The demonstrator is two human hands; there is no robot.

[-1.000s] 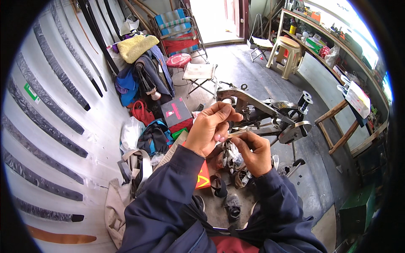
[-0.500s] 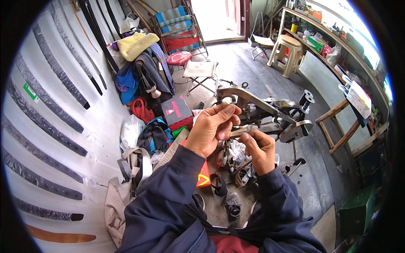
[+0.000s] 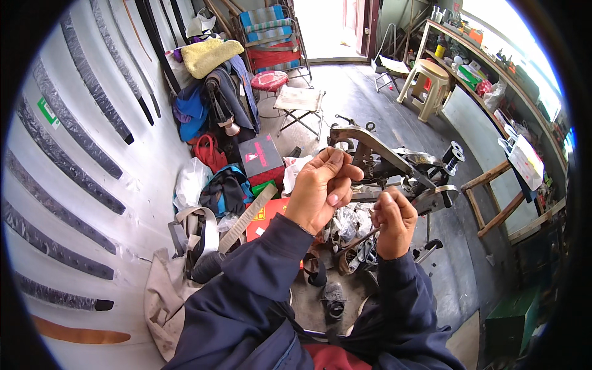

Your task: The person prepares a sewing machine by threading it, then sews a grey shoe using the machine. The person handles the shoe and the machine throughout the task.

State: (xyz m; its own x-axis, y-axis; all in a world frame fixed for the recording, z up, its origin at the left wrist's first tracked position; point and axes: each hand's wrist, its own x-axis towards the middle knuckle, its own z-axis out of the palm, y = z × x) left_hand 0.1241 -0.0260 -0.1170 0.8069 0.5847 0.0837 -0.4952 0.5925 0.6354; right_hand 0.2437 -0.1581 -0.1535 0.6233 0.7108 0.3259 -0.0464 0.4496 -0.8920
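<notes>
In front of the chest, the left hand [image 3: 324, 194] has thumb and forefinger pinched together, the other fingers curled; the right hand [image 3: 395, 224], lower, is likewise closed at its fingertips. Whether either grips something fine, I cannot tell. A narrow gap parts the hands. Just beyond them stands the metal machine [image 3: 392, 156], its long arm's edge sloping rightward, a spool [image 3: 454, 153] on its right side. Leftward, a plastic bag [image 3: 193, 184] and red box [image 3: 275, 208] crowd near; rightward, grey floor [image 3: 459, 246] runs toward a wooden frame [image 3: 502, 214].
</notes>
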